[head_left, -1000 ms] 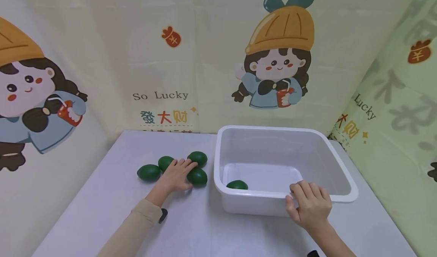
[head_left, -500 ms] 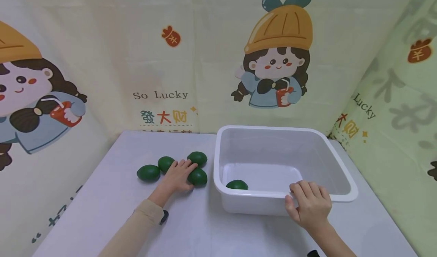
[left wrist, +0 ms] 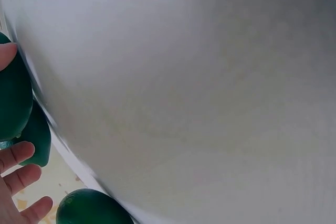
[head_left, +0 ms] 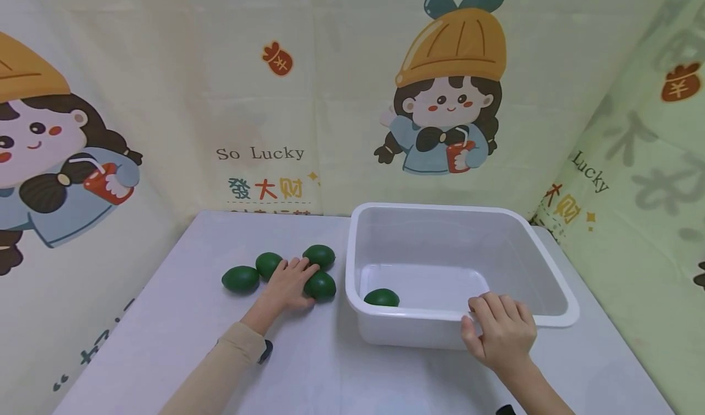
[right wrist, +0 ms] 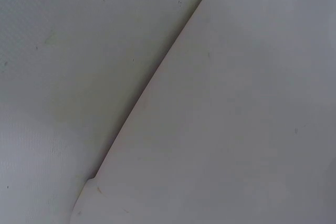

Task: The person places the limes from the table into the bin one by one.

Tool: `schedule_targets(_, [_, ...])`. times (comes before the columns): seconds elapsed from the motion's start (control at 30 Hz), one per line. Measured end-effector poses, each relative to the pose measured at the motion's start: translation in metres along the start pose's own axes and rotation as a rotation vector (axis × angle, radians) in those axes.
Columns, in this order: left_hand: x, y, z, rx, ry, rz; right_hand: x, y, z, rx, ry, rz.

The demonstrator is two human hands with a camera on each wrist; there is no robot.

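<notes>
My left hand is at a dark green lime on the table, thumb on its near side and fingers over its far side. In the left wrist view the thumb touches that lime, while the other fingers spread beside it. Close around the hand lie more limes: one behind, one by the fingers and one farther left. My right hand grips the front rim of a white plastic tub. Inside the tub, near its front left corner, sits another lime, partly hidden by the rim.
Both hands work over a white tabletop. Behind and beside it hangs a pale cloth printed with cartoon figures. The tub stands at the right, its back close to that cloth. The right wrist view shows only plain pale surfaces meeting at an edge.
</notes>
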State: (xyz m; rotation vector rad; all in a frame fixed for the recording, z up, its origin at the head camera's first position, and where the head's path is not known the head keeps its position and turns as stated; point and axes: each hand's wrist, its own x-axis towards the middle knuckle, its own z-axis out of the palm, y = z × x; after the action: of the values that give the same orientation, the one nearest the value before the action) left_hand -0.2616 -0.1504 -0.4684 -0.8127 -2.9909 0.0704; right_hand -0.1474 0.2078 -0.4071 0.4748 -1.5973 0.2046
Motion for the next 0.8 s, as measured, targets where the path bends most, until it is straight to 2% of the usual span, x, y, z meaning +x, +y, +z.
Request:
schedule_targets(0.43, [-0.0003, 0.0001, 0.0019, 0.015, 0.006, -0.017, 0.0027, -0.001, 0.0007, 0.004, 0.017, 0.001])
schedule_targets(0.8, [-0.0023, 0.0017, -0.006, -0.007, 0.038, -0.046, 0.0027, -0.0009, 0.0015, 0.004, 0.024, -0.003])
